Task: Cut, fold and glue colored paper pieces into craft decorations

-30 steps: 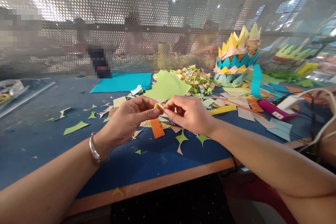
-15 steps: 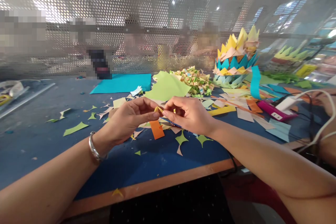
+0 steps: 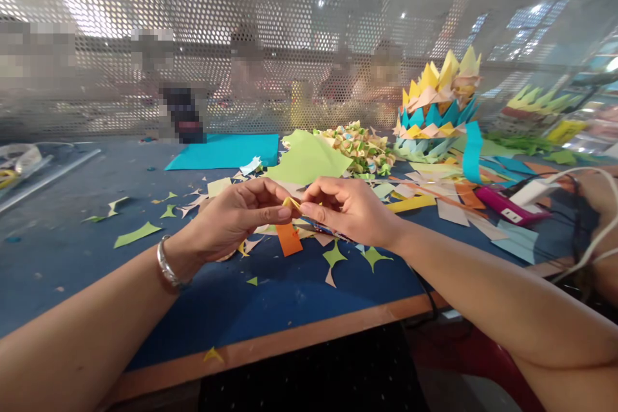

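Observation:
A small folded piece of yellow paper [image 3: 291, 203] is pinched between the fingertips of both hands, above the middle of the blue table [image 3: 299, 302]. My left hand [image 3: 246, 215], with a silver bracelet at the wrist, grips its left side. On its right side, my right hand [image 3: 340, 209] has thumb and fingers closed on it. An orange paper piece [image 3: 289, 240] lies just below the fingertips. Green star-shaped scraps [image 3: 334, 253] are nearby. Behind the hands rests a large light green sheet [image 3: 311, 158].
A pile of small folded papers [image 3: 360, 149] and a tiered, spiky paper structure [image 3: 432, 112] stand behind. A blue sheet [image 3: 226, 151] lies at the back left. At the right are a magenta power strip [image 3: 512, 208], cables and another person's arm [image 3: 596, 199].
The view has shifted slightly. Both hands stay pinched on the yellow paper, whose fold looks a little flatter and wider between the fingertips.

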A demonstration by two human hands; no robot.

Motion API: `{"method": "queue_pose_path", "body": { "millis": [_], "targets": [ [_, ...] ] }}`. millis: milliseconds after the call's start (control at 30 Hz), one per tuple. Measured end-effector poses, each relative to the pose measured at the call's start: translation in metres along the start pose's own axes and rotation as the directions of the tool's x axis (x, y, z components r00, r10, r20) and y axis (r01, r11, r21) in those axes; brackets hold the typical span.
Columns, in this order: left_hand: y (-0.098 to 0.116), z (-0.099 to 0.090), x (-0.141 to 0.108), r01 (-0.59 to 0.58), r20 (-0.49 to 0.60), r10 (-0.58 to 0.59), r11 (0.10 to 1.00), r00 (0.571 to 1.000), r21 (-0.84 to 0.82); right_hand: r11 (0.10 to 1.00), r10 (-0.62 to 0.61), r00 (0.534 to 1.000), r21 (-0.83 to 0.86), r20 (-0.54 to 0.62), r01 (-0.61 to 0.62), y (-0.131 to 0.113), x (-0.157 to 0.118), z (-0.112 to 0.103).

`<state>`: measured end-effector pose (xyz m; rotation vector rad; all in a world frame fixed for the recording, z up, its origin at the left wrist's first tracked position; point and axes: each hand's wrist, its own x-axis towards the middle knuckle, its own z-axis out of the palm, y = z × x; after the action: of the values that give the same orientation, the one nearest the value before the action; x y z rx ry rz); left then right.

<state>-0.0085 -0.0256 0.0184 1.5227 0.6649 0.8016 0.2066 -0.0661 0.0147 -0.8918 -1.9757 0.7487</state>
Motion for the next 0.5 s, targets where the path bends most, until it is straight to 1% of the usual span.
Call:
{"method": "queue_pose_path", "body": {
  "millis": [133,233,400,500],
  "targets": [
    [0.0005,-0.0014,-0.0001,0.013,0.040,-0.012,1.000,0.999,-0.026,1.000,0.001,1.000,-0.014,0.001,-0.001,0.0001,-0.0002,-0.0008],
    [0.0005,-0.0019,0.0002,0.014,0.045,-0.013,1.000,0.999,-0.024,0.998,-0.033,0.999,-0.058,0.003,0.033,0.0002,0.0001,-0.0013],
    [-0.0021,-0.0006,0.0012,0.007,0.059,-0.008,1.000,0.998,0.008,0.964,-0.138,0.990,-0.233,-0.019,0.130,-0.0015,0.0013,-0.0010],
    [-0.0039,0.0010,0.0009,0.004,0.051,-0.005,1.000,0.999,0.015,0.930,-0.170,0.985,-0.336,-0.026,0.151,-0.0028,0.0017,-0.0010]
  ]
}}
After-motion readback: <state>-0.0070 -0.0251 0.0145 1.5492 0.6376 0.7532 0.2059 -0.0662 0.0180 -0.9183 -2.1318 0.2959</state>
